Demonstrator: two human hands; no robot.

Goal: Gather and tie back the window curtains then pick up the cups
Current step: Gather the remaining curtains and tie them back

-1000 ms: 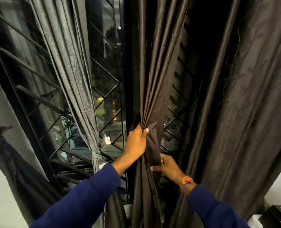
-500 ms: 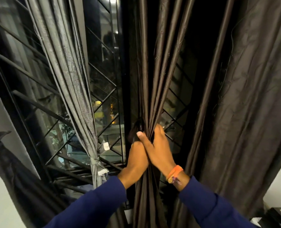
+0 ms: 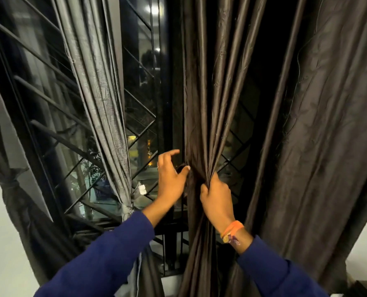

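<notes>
Right hand (image 3: 218, 197) fisted around the gathered dark curtain (image 3: 201, 116) — left hand (image 3: 170, 179) just beside it, fingers loosely spread, thumb against the fabric.

Black grilled window (image 3: 56, 133) behind curtains (image 3: 105, 116)

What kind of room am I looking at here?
Probably a room in a home, at night: a barred window, a grey curtain already tied back, and dark curtains being gathered.

Home: curtains (image 3: 204, 103), barred window (image 3: 141, 116).
</notes>
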